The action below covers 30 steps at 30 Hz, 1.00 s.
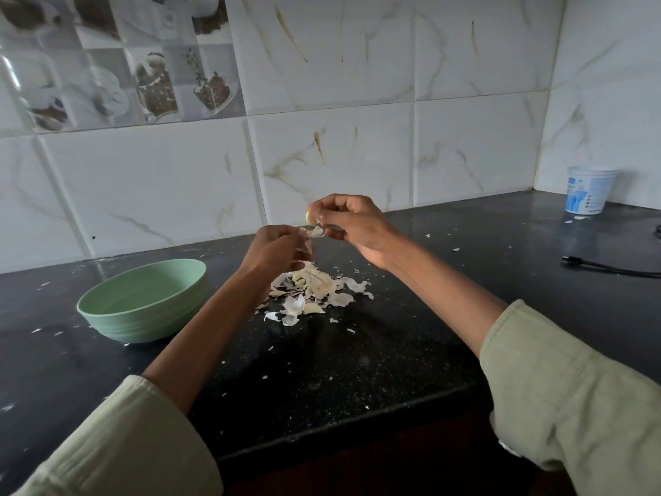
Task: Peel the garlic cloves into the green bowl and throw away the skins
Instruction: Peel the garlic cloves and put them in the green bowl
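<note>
My right hand [352,223] holds a garlic clove [310,218] pinched between thumb and fingers, raised above the black counter. A strip of papery skin [315,231] stretches from the clove to my left hand [277,247], whose curled fingers pinch its other end. Below both hands lies a pile of garlic skins and cloves [314,291] on the counter. The green bowl [143,300] stands to the left of the pile; its visible inside looks bare.
Small skin flakes are scattered over the black counter [357,359], whose front edge runs below the pile. A white plastic tub [588,189] stands in the back right corner. A black cable [608,268] lies at the right. Tiled walls close the back and right.
</note>
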### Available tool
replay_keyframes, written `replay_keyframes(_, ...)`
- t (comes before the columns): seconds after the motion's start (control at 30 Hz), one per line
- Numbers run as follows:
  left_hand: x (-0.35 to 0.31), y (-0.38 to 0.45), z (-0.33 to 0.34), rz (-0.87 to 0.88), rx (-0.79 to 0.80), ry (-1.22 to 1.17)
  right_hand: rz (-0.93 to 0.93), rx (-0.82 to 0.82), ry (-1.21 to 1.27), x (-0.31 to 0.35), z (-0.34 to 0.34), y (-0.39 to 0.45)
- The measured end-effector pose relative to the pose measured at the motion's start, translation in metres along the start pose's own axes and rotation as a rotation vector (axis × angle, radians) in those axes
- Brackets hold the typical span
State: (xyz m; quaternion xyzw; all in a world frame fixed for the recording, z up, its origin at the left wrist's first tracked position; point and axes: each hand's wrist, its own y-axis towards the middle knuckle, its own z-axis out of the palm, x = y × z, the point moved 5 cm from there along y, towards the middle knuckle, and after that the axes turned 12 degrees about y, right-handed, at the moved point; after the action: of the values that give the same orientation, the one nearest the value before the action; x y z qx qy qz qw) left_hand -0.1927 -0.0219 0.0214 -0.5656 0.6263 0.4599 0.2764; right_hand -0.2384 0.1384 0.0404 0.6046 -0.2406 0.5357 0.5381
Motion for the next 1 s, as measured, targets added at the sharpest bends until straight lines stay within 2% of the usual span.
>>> replay_keyframes(0.13, -0.002, 0.003, 0.004, 0.259, 0.02, 0.632, 0.013, -0.038, 0.027, 0.002, -0.004, -0.001)
replay_keyframes(0.2, -0.003, 0.001, 0.007, 0.336, 0.03, 0.744, 0.022, -0.059, 0.024, 0.001, -0.006, 0.0)
replay_keyframes(0.47, -0.011, -0.003, -0.005, 0.419, -0.021, 0.616, 0.055, -0.103, -0.087, 0.0, -0.009, 0.0)
replay_keyframes(0.6, -0.007, 0.003, -0.009, 0.386, -0.04, 0.709, 0.043, -0.087, -0.175, -0.001, -0.007, -0.001)
replay_keyframes(0.77, -0.014, -0.002, -0.003, 0.515, 0.091, 0.721, 0.014, -0.076, -0.253, -0.001, -0.004, -0.002)
replay_keyframes(0.83, -0.015, -0.004, -0.003, 0.517, 0.123, 0.716, 0.011, -0.077, -0.262, -0.001, -0.004, -0.003)
replay_keyframes(1.0, -0.013, -0.002, -0.01, 0.45, 0.047, 0.741, 0.007, -0.079, -0.276, 0.0, -0.004, -0.003)
